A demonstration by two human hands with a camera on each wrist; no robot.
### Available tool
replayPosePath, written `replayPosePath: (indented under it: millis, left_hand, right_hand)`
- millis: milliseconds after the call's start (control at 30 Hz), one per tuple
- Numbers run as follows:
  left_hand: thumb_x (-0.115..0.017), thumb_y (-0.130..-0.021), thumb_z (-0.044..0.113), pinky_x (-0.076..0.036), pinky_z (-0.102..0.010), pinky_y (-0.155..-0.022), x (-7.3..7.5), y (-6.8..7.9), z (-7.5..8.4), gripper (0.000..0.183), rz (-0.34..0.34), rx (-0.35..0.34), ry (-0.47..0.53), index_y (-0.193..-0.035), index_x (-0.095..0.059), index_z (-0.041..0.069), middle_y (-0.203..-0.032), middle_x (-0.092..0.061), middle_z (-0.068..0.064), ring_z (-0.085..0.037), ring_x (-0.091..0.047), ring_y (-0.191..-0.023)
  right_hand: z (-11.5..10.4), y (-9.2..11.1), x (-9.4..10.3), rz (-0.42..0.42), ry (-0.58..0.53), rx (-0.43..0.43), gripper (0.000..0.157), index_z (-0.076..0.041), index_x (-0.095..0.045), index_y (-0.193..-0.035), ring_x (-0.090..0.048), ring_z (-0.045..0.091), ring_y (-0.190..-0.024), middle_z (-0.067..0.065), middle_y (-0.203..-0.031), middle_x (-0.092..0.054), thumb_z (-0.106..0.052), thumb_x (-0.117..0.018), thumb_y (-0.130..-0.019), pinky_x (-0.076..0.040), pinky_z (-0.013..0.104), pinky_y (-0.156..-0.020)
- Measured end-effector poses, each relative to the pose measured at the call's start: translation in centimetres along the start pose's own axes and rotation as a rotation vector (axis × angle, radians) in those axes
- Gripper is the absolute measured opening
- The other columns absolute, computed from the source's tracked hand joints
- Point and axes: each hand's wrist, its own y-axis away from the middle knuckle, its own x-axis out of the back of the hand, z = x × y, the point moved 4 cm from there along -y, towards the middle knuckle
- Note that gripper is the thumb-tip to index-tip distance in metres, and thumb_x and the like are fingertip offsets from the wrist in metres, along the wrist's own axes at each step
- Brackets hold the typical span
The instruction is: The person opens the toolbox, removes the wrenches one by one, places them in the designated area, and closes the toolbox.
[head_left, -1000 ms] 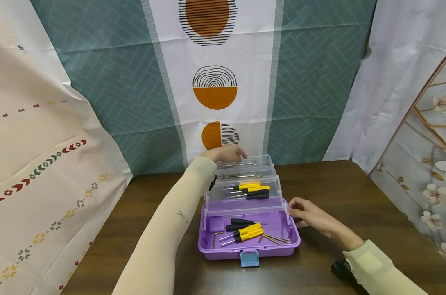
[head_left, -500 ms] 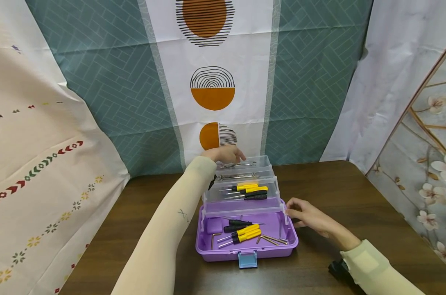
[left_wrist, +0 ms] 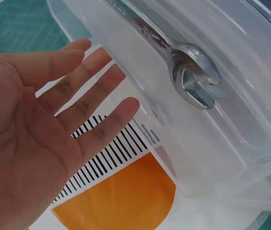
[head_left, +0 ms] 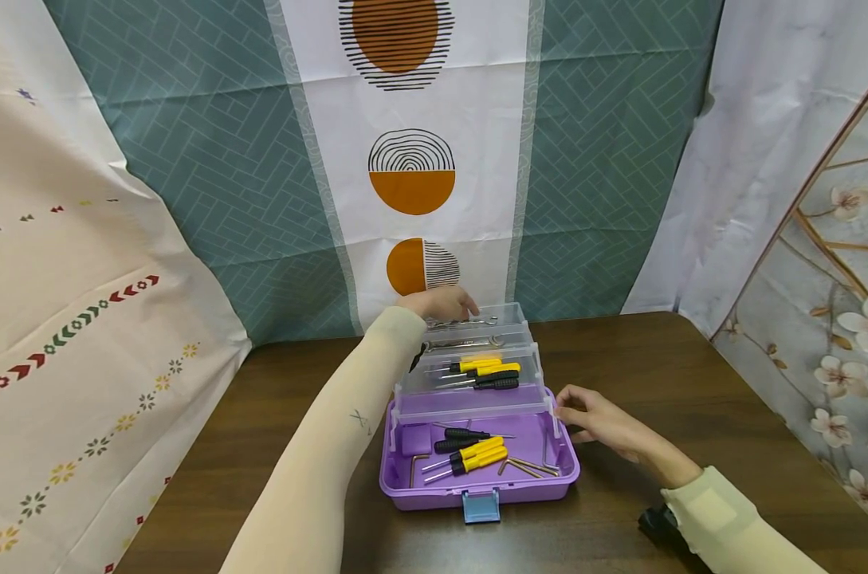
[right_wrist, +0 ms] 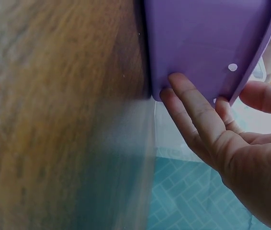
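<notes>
Left hand (head_left: 444,304) at back of purple toolbox (head_left: 434,502), nearer its highest clear tray (left_wrist: 221,158): fingers straight, spread, contact unclear. Tray lies toolbox-frontward from them, long axis parallel to toolbox's front. Right hand (head_left: 602,421): fingers straight, touching toolbox's right side.

Purple toolbox (head_left: 444,501), teal-and-white curtain (head_left: 598,199)

Pale blue is shown on the latch (head_left: 481,508), and the trays (head_left: 469,416) are left clear. Yellow is paired with black on some screwdriver handles (head_left: 481,458); others are plain black. A silver shine is seen on the wrenches (left_wrist: 177,57), dull gold on the hex keys (head_left: 534,466). The table (head_left: 591,542) is streaked brown. The curtain is lined in teal brickwork, with orange and black circles (head_left: 412,191) printed on its white panel (head_left: 326,199). Red and green arrows (head_left: 21,371) and yellow and grey flowers (head_left: 64,473) are printed on the cream cloth (head_left: 60,271), white blossoms (head_left: 867,320) on the grey one (head_left: 778,406).
</notes>
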Motion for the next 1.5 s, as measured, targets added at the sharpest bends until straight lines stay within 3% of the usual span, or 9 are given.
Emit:
replayPosePath:
  millis: [300, 500, 667, 967, 1267, 1500]
  left_hand:
    - [-0.043, -0.105, -0.004, -0.049, -0.03, -0.09, -0.37, -0.38, 1.1, 0.046, 0.042, 0.019, -0.188, -0.136, -0.071, 0.016, -0.13, -0.07, -0.011, -0.021, -0.063, -0.115]
    - [-0.047, -0.104, -0.004, -0.046, -0.029, -0.078, -0.42, -0.37, 0.95, 0.047, 0.098, 0.051, -0.192, -0.129, -0.076, 0.023, -0.127, -0.071, -0.009, -0.019, -0.059, -0.1]
    - [-0.047, -0.101, -0.008, -0.045, -0.028, -0.071, -0.54, -0.37, 0.63, 0.05, 0.105, 0.069, -0.188, -0.125, -0.077, 0.024, -0.115, -0.073, -0.007, -0.018, -0.058, -0.09]
    - [-0.062, -0.098, -0.004, -0.052, -0.026, -0.074, -0.6, -0.24, 0.85, 0.04, 0.094, 0.04, -0.234, -0.124, -0.077, 0.023, -0.126, -0.07, -0.006, -0.019, -0.059, -0.096]
    - [-0.066, -0.097, -0.001, -0.053, -0.027, -0.072, -0.54, -0.36, 0.76, 0.032, 0.097, -0.008, -0.244, -0.116, -0.078, 0.022, -0.102, -0.07, -0.001, -0.017, -0.061, -0.086]
    - [-0.072, -0.096, 0.006, -0.055, -0.029, -0.078, -0.64, -1.03, 0.26, 0.026, 0.106, -0.009, -0.281, -0.119, -0.077, 0.019, -0.106, -0.07, -0.001, -0.016, -0.063, -0.09]
  right_hand:
    - [-0.06, 0.11, -0.05, 0.002, -0.006, 0.008, 0.024, 0.004, -0.052, -0.117, -0.058, 0.031, -0.115, 0.02, -0.124, -0.053, -0.018, -0.057, -0.107, -0.059, 0.053, -0.091]
    - [-0.08, 0.08, -0.11, -0.002, -0.007, 0.019, 0.022, 0.005, -0.052, -0.116, -0.057, 0.033, -0.115, 0.021, -0.122, -0.053, -0.015, -0.055, -0.108, -0.059, 0.052, -0.09]
    - [-0.06, 0.08, -0.14, 0.001, -0.001, 0.015, 0.023, 0.005, -0.052, -0.116, -0.057, 0.04, -0.122, 0.024, -0.129, -0.052, -0.017, -0.055, -0.108, -0.059, 0.052, -0.09]
    - [-0.04, 0.15, -0.12, 0.0, -0.001, 0.017, 0.023, 0.004, -0.051, -0.116, -0.056, 0.043, -0.125, 0.025, -0.131, -0.052, -0.017, -0.055, -0.108, -0.059, 0.053, -0.091]
    - [-0.08, 0.09, -0.11, 0.008, 0.009, 0.02, 0.022, 0.004, -0.052, -0.115, -0.057, 0.039, -0.121, 0.024, -0.128, -0.052, -0.016, -0.056, -0.107, -0.058, 0.054, -0.091]
    - [-0.07, 0.15, -0.15, 0.004, 0.007, 0.021, 0.022, 0.004, -0.052, -0.115, -0.057, 0.04, -0.122, 0.024, -0.129, -0.052, -0.016, -0.056, -0.107, -0.059, 0.053, -0.091]
